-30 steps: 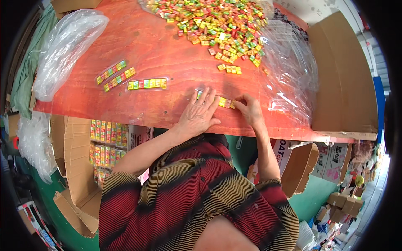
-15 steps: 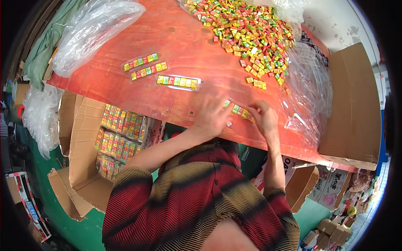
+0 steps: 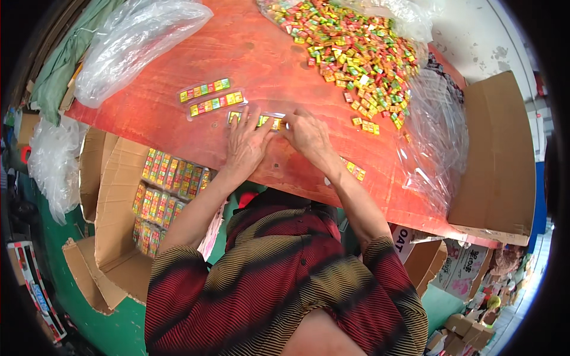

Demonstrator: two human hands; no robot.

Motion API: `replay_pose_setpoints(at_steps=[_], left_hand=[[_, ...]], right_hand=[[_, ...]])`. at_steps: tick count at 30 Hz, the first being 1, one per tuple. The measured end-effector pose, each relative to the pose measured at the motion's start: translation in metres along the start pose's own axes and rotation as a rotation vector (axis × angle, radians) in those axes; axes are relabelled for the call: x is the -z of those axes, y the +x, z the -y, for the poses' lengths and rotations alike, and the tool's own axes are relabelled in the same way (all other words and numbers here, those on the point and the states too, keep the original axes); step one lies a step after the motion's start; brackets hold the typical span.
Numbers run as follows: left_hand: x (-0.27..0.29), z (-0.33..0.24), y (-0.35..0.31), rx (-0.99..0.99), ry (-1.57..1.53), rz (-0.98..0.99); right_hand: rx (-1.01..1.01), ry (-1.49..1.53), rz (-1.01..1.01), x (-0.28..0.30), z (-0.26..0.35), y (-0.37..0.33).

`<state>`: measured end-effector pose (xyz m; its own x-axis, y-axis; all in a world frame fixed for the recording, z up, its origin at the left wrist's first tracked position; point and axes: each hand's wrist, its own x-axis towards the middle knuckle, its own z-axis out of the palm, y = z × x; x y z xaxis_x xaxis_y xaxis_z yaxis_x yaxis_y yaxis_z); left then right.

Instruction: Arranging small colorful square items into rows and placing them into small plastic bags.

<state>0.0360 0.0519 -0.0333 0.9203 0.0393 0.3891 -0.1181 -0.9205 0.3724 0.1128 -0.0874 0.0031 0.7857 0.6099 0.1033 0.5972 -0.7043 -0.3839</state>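
Note:
A clear plastic strip pack (image 3: 270, 123) filled with a row of small coloured boxes lies on the red table. My left hand (image 3: 246, 145) rests over it with fingers spread, covering its middle. At the pack's right end, my right hand (image 3: 309, 136) has its thumb and forefinger closed on the edge; the exact grip is partly hidden. Two similar packs, an upper one (image 3: 205, 89) and a lower one (image 3: 217, 105), lie just beyond to the left. Nearer me, a row of small boxes (image 3: 355, 169) is partly covered by my right forearm.
A large pile of loose small boxes (image 3: 362, 65) covers the far right of the red table (image 3: 255, 65). Clear plastic sheeting (image 3: 436, 142) and a cardboard box (image 3: 499, 154) stand at the right. Below the left edge, an open carton (image 3: 122, 202) holds many filled packs.
Both hands have moved left and away from me, leaving the nearer row of boxes for the strip pack farther off. The left hand now lies across that pack.

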Motion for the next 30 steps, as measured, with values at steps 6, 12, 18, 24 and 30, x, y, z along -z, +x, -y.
replay_pose_setpoints(at_steps=[6, 12, 18, 24, 30], left_hand=[[0.003, 0.0, -0.002, 0.012, -0.006, 0.004], [0.002, 0.001, -0.003, 0.004, 0.008, 0.009], [0.002, -0.001, -0.001, 0.008, 0.002, 0.015], [0.001, 0.0, -0.001, 0.016, -0.001, 0.016], [0.002, 0.0, -0.003, 0.03, -0.003, -0.001]], right_hand=[[0.024, -0.089, 0.013, -0.014, -0.003, 0.006], [0.089, -0.067, 0.045, -0.005, -0.004, 0.009], [0.177, -0.18, 0.034, -0.011, -0.004, 0.007], [0.386, -0.271, -0.027, -0.011, -0.009, 0.001], [0.486, -0.28, -0.077, -0.011, -0.015, 0.002]])
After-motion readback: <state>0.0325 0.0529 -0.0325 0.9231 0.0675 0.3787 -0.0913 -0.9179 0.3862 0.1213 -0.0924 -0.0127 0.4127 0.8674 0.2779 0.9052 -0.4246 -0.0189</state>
